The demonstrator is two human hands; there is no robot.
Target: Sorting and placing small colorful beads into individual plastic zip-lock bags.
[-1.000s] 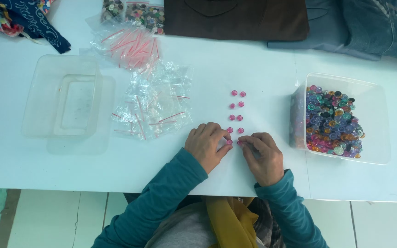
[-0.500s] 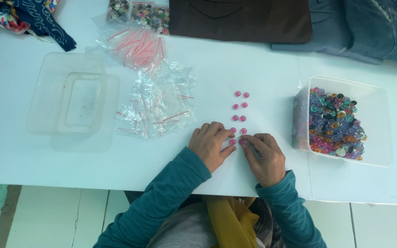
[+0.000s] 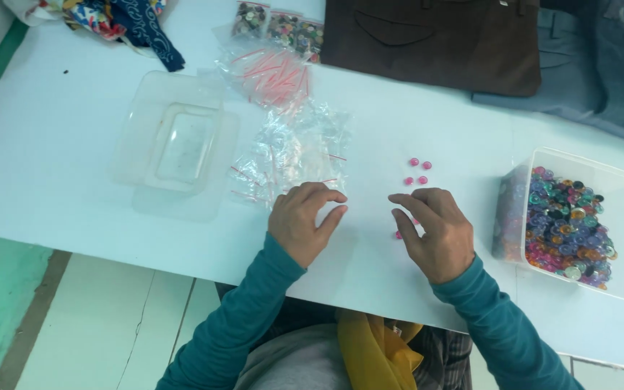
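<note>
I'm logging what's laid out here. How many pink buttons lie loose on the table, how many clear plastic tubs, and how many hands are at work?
Loose pink buttons in view: 4; the right hand may hide more
Clear plastic tubs: 2, one empty, one full of mixed buttons
Hands: 2, with the left hand
Total: 8

Small round pink buttons (image 3: 416, 171) in loose pairs on the white table, flat, partly hand-hidden.
</note>
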